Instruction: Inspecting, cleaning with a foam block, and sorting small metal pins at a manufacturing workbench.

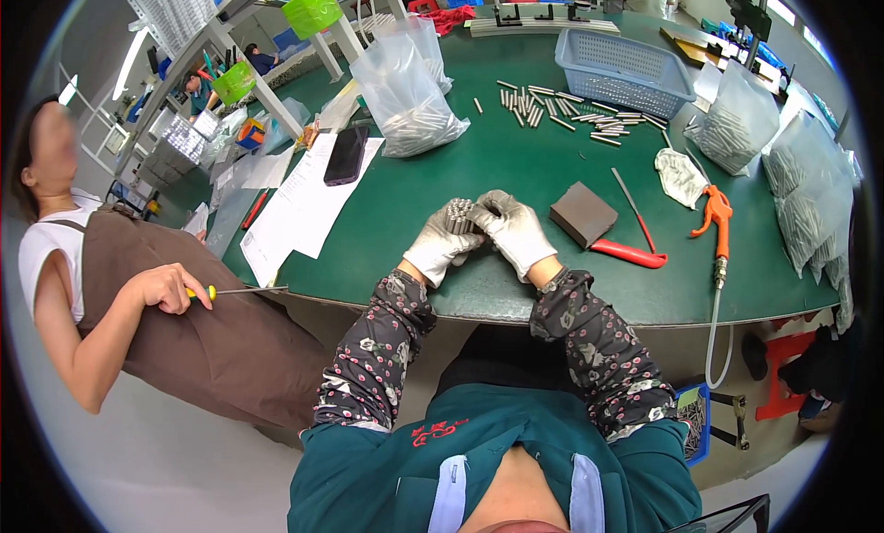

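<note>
Both my hands wear whitish work gloves and meet above the near edge of the green table (497, 289). A bundle of short metal pins (459, 216) stands with its ends up between them. My left hand (440, 241) is wrapped round the bundle's left side. My right hand (512, 229) closes on it from the right, fingers bent at its edge. To the right of my hands lie a brown block (583, 214) and a red-handled tool (630, 254) with a thin grey shaft. Loose metal pins (539, 107) are scattered farther back, before a blue basket (623, 71).
Bags of pins (405, 96) stand at the back and a stacked pair (810, 188) at the right. An orange air gun (716, 222) with a hose lies by a white cloth (681, 178). Left are papers (299, 211) and a phone (346, 156). A co-worker beside me holds a screwdriver (214, 293).
</note>
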Available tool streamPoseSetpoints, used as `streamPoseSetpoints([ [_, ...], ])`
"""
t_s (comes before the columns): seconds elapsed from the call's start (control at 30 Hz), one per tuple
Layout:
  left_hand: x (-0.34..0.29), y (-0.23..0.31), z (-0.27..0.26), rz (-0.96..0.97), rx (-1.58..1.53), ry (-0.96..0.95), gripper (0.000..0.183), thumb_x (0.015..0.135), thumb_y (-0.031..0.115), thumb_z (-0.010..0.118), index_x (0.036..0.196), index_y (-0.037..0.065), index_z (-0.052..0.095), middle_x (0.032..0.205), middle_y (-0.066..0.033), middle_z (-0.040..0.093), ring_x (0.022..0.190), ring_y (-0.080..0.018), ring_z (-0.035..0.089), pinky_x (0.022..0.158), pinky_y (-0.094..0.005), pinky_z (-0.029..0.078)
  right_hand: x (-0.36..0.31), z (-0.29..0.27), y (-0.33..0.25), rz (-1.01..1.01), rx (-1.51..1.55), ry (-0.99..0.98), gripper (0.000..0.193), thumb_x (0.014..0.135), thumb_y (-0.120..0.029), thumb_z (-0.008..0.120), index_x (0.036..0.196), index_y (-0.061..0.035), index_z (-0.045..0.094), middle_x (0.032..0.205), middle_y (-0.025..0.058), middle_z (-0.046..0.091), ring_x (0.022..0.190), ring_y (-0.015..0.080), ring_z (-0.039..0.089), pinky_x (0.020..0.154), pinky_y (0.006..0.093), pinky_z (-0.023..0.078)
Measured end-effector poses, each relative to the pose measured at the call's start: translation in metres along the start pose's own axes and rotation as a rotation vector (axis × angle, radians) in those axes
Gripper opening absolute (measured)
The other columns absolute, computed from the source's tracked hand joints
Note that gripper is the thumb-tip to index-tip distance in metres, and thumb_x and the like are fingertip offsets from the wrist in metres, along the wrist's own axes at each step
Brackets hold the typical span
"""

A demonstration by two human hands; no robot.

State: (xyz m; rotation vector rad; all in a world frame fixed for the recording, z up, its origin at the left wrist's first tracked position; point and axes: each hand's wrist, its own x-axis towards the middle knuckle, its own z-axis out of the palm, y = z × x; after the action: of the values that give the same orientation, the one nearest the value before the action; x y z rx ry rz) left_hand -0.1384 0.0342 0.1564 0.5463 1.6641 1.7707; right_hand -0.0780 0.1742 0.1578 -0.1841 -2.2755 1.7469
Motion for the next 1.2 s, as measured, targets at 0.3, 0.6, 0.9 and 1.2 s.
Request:
streamPoseSetpoints([
  [0.3, 0.000, 0.000, -0.002, 0.004, -0.034, -0.017, 0.029, 0.074, -0.005, 0.062, 0.098, 0.006, 0.052, 0.072, 0.0010, 0.051, 0.047, -0.0060, 0.041, 0.038, -0.0189, 0.030, 0.000, 0.003, 0.008, -0.058, 0.066, 0.030, 0.022, 0.084, -0.024, 0.056, 0.091, -0.0031, 0.060, 0.077, 0.0065, 0.060, 0.068, 0.0128, 0.054, 0.062, 0.0252, 0.044],
  [0.6, 0.000, 0.000, -0.005, -0.011, -0.022, -0.023, 0.029, 0.074, -0.004, 0.064, 0.099, 0.006, 0.052, 0.073, 0.0006, 0.051, 0.049, -0.0065, 0.042, 0.039, -0.0198, 0.031, -0.001, 0.002, 0.002, 0.000, 0.097, 0.003, 0.024, 0.084, -0.025, 0.057, 0.092, -0.0020, 0.060, 0.076, 0.0050, 0.059, 0.066, 0.0116, 0.052, 0.061, 0.0241, 0.043],
  [0.9, 0.004, -0.005, 0.004, 0.020, 0.021, 0.029, 0.025, 0.074, -0.002, 0.065, 0.092, 0.007, 0.050, 0.071, 0.0002, 0.051, 0.050, -0.0071, 0.043, 0.039, -0.0200, 0.031, -0.017, -0.045, -0.007, -0.314, -0.370, 0.384, 0.022, 0.080, -0.027, 0.057, 0.091, -0.0095, 0.063, 0.086, 0.0123, 0.064, 0.079, 0.0286, 0.062, 0.069, 0.0356, 0.050],
  [1.2, -0.001, -0.009, 0.001, 0.073, 0.098, 0.134, 0.029, 0.073, -0.002, 0.066, 0.094, 0.007, 0.050, 0.071, 0.0001, 0.055, 0.050, -0.0061, 0.046, 0.036, -0.0190, 0.032, -0.037, -0.176, 0.014, 0.067, -0.932, 0.569, 0.022, 0.080, -0.028, 0.055, 0.093, -0.0133, 0.065, 0.086, 0.0099, 0.065, 0.080, 0.0288, 0.062, 0.071, 0.0385, 0.048],
])
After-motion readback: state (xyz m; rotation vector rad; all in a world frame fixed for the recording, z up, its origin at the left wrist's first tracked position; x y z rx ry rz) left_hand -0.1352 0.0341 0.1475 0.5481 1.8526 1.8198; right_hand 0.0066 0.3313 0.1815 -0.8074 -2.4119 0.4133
